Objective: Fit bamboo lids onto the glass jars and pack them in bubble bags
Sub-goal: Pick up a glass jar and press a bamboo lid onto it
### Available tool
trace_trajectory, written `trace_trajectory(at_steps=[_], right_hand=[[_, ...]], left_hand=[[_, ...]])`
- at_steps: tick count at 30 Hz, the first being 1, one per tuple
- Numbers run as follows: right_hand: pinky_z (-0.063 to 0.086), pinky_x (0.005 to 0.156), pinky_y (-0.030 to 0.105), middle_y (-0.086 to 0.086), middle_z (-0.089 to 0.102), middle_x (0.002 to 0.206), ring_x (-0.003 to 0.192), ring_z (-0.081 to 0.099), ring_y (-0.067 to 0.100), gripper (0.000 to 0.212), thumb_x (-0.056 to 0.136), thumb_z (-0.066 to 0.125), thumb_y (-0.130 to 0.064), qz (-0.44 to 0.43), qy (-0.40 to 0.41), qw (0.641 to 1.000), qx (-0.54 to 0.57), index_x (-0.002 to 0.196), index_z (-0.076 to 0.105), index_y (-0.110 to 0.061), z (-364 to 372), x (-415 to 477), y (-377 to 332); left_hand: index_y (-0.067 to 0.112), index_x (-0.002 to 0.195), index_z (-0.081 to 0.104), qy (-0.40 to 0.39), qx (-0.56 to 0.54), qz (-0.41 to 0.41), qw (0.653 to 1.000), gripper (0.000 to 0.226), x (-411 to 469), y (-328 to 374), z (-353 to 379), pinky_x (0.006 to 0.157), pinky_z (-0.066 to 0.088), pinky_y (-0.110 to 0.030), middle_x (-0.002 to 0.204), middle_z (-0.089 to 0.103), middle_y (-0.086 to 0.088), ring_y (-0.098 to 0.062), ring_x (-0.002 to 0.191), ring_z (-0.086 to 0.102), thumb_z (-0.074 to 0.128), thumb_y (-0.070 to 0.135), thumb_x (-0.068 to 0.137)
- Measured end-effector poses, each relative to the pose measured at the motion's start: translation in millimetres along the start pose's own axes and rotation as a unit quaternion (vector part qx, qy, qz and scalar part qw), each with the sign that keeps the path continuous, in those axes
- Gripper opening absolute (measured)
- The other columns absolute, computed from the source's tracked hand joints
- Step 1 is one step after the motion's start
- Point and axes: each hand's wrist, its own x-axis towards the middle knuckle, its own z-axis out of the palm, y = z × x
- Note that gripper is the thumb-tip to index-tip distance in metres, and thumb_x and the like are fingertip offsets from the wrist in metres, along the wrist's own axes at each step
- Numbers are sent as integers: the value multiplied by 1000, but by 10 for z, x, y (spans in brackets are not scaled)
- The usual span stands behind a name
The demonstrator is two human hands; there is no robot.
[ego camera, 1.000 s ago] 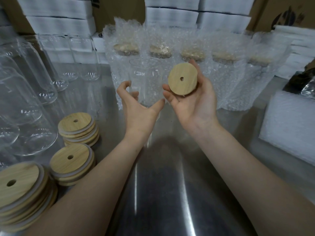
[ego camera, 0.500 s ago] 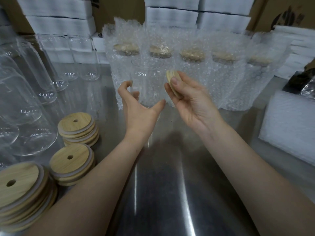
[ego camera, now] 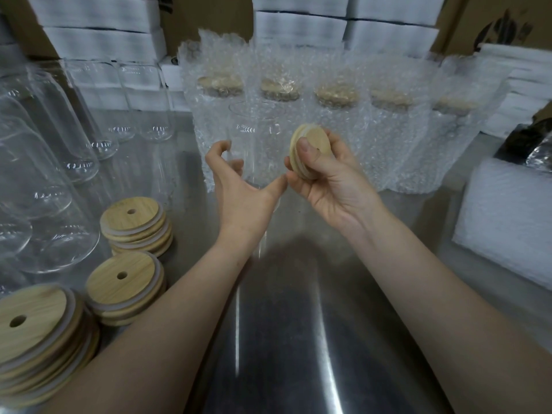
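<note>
**Status: lid orientation.**

The bamboo lid (ego camera: 317,136) has been turned over in the right hand (ego camera: 331,186). One second ago it was presented flat on the fingertips with its full face to the camera. Half a second ago it was seen edge-on. It is now gripped between the thumb, laid across its face, and the fingers curled behind it, tilted, with its pale sealing ring exposed at the 9 o'clock edge.

The left hand (ego camera: 242,198) has not been moved. Its fingers and thumb are curled round the lower part of the open glass jar (ego camera: 260,130), which stands upright on the steel table (ego camera: 283,339). (How firmly the glass is held cannot be told.)

The lid is held just beside the jar at its 3 o'clock, below the rim and not touching it.

It is judged that the lid has been oriented for fitting. Seating on the mouth has not yet been done, and bagging follows.

Bagged jars (ego camera: 334,121) are lined up at 12 o'clock, spare lid stacks (ego camera: 134,222) at 8 o'clock, and bare jars (ego camera: 44,150) at 10 o'clock.
</note>
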Motion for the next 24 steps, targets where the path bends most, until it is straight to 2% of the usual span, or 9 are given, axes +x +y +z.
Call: trace_trajectory(at_steps=[6, 11, 16, 21, 24], right_hand=[[49, 40, 22, 2, 70, 82, 66, 70, 20, 49, 64, 78, -16, -2, 13, 1000, -6, 103, 51, -25, -21, 2, 14], [46, 40, 22, 0, 69, 76, 65, 70, 19, 20, 90, 69, -24, -25, 41, 999, -26, 99, 51, -23, -69, 36, 27], [53, 44, 27, 13, 69, 94, 73, 74, 25, 10, 101, 52, -27, -26, 34, 999, 11, 102, 52, -17, -68, 57, 30], [59, 55, 37, 21, 68, 100, 79, 74, 35, 20, 106, 37, -18, -18, 14, 994, 103, 115, 54, -10, -70, 57, 10], [60, 64, 45, 28, 61, 119, 94, 70, 41, 23, 106, 36, -11, -13, 5, 991, 134, 122, 52, -7, -59, 43, -9]], left_hand=[[38, 123, 20, 3, 0, 2, 1000, 83, -5, -7, 3, 91, 38, -21, 124, 41, -4, -13, 119, 44, 84, 26, 72], [37, 123, 20, 8, 4, 9, 1000, 81, 1, -14, -1, 84, 35, -13, 124, 41, -5, -14, 118, 44, 83, 23, 73], [38, 123, 19, 5, 3, 2, 1000, 82, 2, -16, 3, 84, 34, -13, 126, 41, -5, -14, 120, 43, 83, 24, 74], [38, 124, 19, 7, -6, -3, 1000, 81, -7, -16, 9, 84, 35, -13, 125, 41, -2, -13, 119, 43, 83, 27, 75], [40, 124, 19, 5, -13, -4, 1000, 82, -9, -9, 5, 79, 35, -7, 121, 41, 5, -4, 115, 44, 82, 26, 74]])
